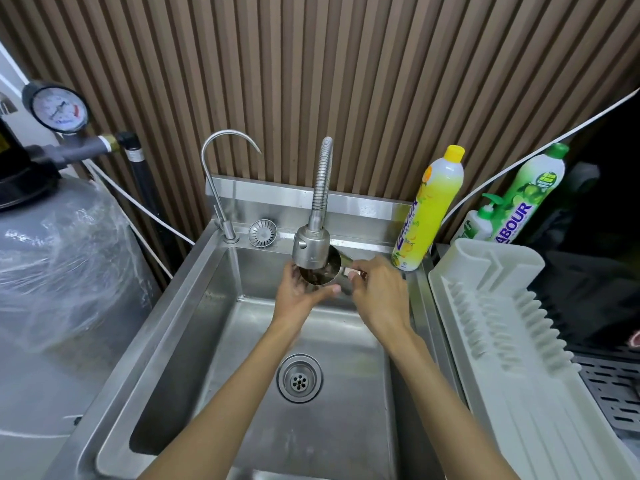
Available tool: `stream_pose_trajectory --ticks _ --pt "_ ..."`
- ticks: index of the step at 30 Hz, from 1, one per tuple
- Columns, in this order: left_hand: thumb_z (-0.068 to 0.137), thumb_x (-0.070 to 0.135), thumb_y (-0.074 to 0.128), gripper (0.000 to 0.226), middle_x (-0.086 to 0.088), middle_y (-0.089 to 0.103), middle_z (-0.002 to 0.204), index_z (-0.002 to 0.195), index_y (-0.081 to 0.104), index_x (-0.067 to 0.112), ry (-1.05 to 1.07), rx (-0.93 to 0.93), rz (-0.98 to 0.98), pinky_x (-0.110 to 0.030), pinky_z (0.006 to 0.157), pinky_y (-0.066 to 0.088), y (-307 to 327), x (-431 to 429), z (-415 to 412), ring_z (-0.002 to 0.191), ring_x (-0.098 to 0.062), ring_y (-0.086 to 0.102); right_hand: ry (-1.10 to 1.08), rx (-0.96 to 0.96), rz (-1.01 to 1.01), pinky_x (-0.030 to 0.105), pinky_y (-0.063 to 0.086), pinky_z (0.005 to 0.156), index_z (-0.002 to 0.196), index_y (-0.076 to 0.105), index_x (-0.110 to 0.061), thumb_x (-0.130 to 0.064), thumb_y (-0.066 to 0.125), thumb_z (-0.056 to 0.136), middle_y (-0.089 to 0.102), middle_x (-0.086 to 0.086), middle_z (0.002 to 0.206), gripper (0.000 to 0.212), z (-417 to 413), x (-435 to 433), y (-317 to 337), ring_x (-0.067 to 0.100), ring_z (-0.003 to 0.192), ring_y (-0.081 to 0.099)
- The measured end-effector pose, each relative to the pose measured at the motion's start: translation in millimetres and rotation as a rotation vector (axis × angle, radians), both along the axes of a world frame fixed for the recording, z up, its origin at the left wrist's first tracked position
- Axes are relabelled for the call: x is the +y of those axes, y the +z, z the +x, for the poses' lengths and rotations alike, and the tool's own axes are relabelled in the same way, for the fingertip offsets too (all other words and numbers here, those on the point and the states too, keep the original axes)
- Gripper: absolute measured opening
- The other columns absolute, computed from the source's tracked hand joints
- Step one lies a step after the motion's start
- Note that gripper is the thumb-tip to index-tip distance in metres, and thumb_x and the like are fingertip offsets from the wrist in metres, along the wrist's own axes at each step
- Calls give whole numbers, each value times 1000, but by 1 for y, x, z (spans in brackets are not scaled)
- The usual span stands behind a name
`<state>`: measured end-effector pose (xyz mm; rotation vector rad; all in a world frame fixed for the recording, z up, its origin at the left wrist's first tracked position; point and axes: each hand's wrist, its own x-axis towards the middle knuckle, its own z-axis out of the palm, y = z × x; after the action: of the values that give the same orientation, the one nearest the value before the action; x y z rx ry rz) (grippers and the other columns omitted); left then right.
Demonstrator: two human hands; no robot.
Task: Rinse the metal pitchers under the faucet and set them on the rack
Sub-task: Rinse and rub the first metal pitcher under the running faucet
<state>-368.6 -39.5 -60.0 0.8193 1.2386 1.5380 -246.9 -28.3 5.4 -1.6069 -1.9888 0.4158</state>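
Observation:
A small metal pitcher (323, 271) is held right under the flexible faucet's spray head (310, 247), over the back of the steel sink (166, 358). My left hand (298, 292) cups the pitcher's body from the left and below, thumb along its front. My right hand (377, 292) grips the pitcher's handle on the right side. The spray head hides part of the pitcher's mouth. The white plastic drying rack (502, 327) lies to the right of the sink with nothing on it.
A thin gooseneck tap (221, 188) and a strainer lid (262, 233) sit on the sink's back ledge. A yellow detergent bottle (429, 209) and green bottles (519, 199) stand at the back right. A wrapped tank with a pressure gauge (59, 109) is at the left.

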Motion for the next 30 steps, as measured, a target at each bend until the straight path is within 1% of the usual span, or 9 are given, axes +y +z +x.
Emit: stream_pose_trajectory --ticks 3,6,9,13,19,22,25,28,30 --pt "57 -5 83 80 2 60 121 121 44 21 112 139 48 -19 95 46 -2 -2 -5 115 -11 57 15 188 -102 23 37 78 105 69 -11 -13 53 92 64 9 108 21 -4 9 -15 24 99 60" --pt "55 11 87 84 27 51 118 116 42 48 203 447 117 -7 94 36 -2 -10 -12 113 11 47 69 637 -378 26 43 91 98 68 -4 -3 54 89 65 10 99 17 -4 11 -31 21 96 58" --pt "56 19 87 86 10 42 120 130 44 26 213 712 143 -41 107 36 1 -18 -21 120 -16 45 176 1033 -672 37 41 106 109 57 10 4 45 92 60 20 106 22 -6 6 -53 26 105 57" --pt "52 34 88 87 5 44 113 129 49 24 234 917 85 -48 98 41 7 -31 -31 112 -18 50 233 1180 -787 33 45 101 95 59 -4 2 43 93 62 13 97 17 -13 -1 -69 21 93 61" --pt "54 58 79 89 3 44 112 128 47 21 279 1042 -145 -40 98 36 -5 -43 -30 109 -16 51 172 956 -767 27 51 86 94 58 -9 -11 52 93 60 10 99 6 -14 -7 -71 16 91 60" --pt "54 53 82 82 2 45 106 119 51 14 301 860 -157 -32 89 43 -13 -46 -22 101 -16 54 152 791 -705 25 49 81 93 58 -14 -11 52 93 62 5 99 7 -9 -5 -60 8 88 61" --pt "52 48 85 64 1 53 102 100 53 20 310 594 -212 -19 75 40 -17 -41 -11 88 -11 57 89 537 -537 39 52 90 95 63 -16 -20 56 90 68 5 102 9 -3 0 -47 18 96 65" --pt "51 55 83 56 0 68 89 85 61 16 263 379 -279 -24 70 52 -20 -33 0 82 -12 66 1 233 -348 36 48 91 98 68 -22 -35 59 85 71 2 101 20 2 4 -30 23 100 64" --pt "49 56 83 60 -1 71 86 88 63 15 213 226 -311 -34 76 57 -21 -29 7 82 -13 68 -33 158 -249 30 45 85 94 68 -25 -39 60 84 72 -1 98 20 5 6 -19 23 98 64"
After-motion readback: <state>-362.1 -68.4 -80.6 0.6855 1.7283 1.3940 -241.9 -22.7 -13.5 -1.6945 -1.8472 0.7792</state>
